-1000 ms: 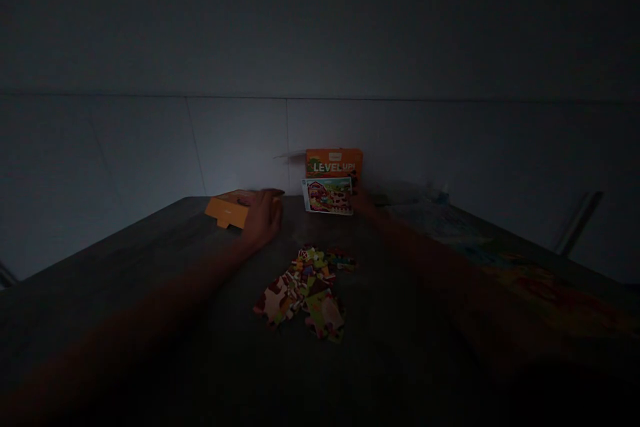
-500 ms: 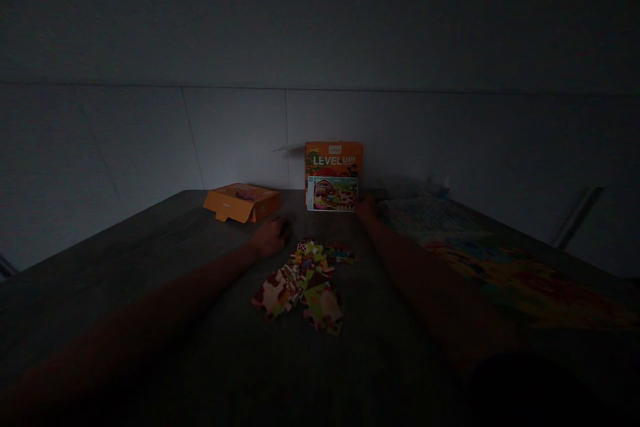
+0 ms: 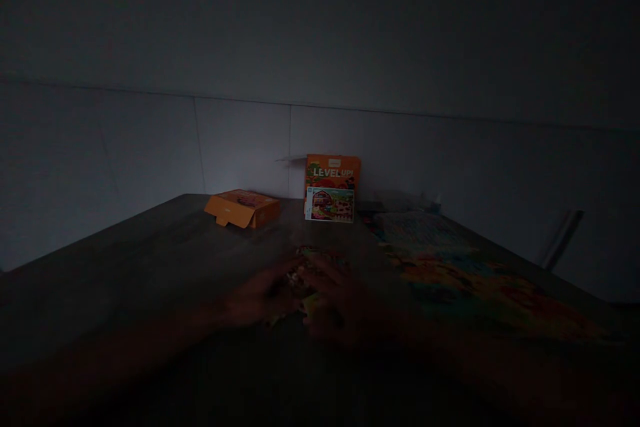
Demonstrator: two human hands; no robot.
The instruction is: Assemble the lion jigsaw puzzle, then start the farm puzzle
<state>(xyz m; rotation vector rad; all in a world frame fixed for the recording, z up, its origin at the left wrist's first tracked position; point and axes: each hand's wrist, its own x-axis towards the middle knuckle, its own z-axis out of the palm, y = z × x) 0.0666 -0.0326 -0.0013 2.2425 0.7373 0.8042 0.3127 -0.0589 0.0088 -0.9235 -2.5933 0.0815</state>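
A pile of jigsaw puzzle pieces [image 3: 311,305] lies mid-table, largely covered by my two hands. On its left side my left hand [image 3: 256,295] reaches in with fingers stretched toward the pieces. My right hand [image 3: 345,303] lies over the right part, fingers apart and extended. Both hands are dim and smeared by motion, and no held piece can be made out. Beyond the pile, a farm-scene picture card [image 3: 329,205] leans upright against an orange "LEVEL UP!" box [image 3: 333,170].
An orange carton [image 3: 243,208] with its front flap open lies at the back left of the grey table [image 3: 150,247]. To the right spreads a colourful printed sheet [image 3: 480,283], with clear plastic wrapping [image 3: 407,201] behind it. A pale wall [image 3: 240,147] borders the table's far edge.
My right hand has left the picture card and come back toward me onto the pile. My left hand has moved nearer, over the pieces' left side. The camera view has tilted slightly.
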